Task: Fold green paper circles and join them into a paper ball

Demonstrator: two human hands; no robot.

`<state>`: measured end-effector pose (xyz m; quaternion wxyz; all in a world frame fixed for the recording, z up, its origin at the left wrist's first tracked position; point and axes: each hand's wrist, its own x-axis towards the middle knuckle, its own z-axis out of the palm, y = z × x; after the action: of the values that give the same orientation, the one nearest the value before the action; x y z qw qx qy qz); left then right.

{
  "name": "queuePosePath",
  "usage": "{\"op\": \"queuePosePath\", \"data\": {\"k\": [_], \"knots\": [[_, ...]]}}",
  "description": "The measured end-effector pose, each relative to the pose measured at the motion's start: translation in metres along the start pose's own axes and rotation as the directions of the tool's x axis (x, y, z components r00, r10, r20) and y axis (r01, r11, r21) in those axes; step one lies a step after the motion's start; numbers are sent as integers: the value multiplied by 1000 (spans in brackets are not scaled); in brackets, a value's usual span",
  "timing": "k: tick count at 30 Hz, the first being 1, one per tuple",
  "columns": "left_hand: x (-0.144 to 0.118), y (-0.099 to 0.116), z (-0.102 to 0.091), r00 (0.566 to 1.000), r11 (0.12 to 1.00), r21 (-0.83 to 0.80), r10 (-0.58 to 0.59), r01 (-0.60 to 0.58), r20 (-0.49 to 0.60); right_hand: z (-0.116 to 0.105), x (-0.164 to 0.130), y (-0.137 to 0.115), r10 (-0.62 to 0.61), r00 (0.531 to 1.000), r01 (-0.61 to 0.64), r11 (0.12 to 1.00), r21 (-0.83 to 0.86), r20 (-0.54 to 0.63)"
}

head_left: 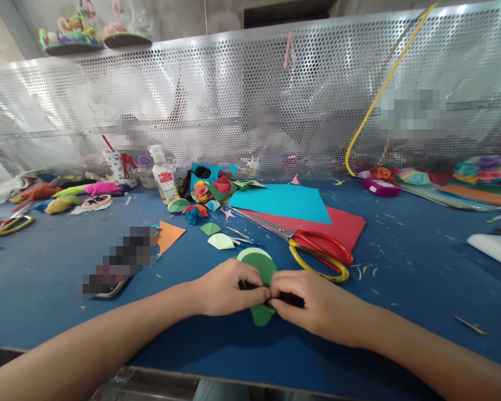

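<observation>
Two hands meet at the near middle of the blue table (401, 267), both pinched shut on a green paper piece (262, 266): the left hand (225, 289) grips its left side, the right hand (313, 303) its right, fingertips nearly touching over the centre. The piece shows a rounded top edge beyond the fingers and a small lobe poking out below them, near the table edge. It looks thin, light and limp, likely to crease or tear if pulled hard, so holding it close to the fold line with fingertips seems the safest way. Just beyond, to the right, lie scissors (313, 248) with red and yellow handles, resting on a red sheet (344, 225) under a cyan sheet (284, 203). Smaller cut green shapes (217, 236) sit farther left, well apart from a glue bottle (163, 175).
</observation>
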<state>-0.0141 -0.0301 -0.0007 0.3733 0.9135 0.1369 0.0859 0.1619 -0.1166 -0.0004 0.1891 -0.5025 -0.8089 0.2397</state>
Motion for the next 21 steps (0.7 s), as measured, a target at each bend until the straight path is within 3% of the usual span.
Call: {"op": "queuePosePath", "data": {"k": [21], "knots": [[2, 7, -3, 996, 996, -87, -23, 16, -87, -3, 3, 0, 11, 986, 0, 998, 61, -167]]}}
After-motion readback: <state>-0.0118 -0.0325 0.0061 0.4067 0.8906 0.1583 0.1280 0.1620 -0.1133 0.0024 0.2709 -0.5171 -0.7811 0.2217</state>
